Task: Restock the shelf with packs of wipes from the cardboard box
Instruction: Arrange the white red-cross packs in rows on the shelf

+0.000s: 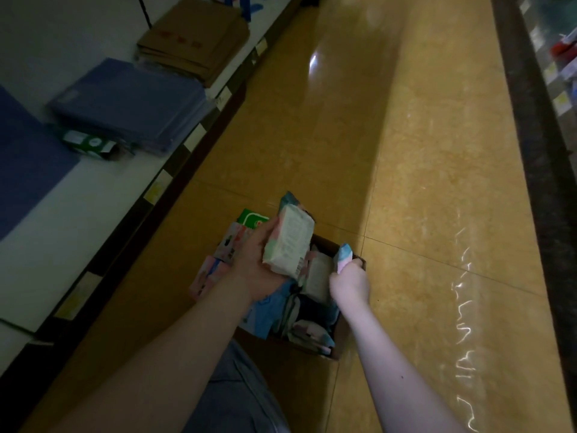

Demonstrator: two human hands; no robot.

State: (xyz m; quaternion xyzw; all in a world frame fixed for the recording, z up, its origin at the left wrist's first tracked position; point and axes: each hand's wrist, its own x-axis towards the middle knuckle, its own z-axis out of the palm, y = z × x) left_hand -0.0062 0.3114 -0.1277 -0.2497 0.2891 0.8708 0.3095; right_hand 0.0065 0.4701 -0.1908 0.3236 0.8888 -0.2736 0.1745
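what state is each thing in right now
left grip, holds the white pack above the box
white pack, lifted, tilted
right grip, curled round the blue and pink pack
blue and pink pack, upright at the box's far edge
cardboard box, open on the floor, packs inside
green pack, lying on the shelf
shelf, partly stocked

**What we cannot make out**

Our left hand (259, 264) covers the near end of the pack of wipes (288, 242) it grips, and we cannot read the blurred print. Our right hand (349, 279) hides most of the blue-and-pink pack (343, 253) it pinches. Both hands cover much of the cardboard box (340, 342). At nine o'clock the picture's edge cuts the blue stack (28, 157). The price tags (159, 186) on the shelf (46, 239) are unreadable. At two o'clock the goods (562, 51) are a blur.
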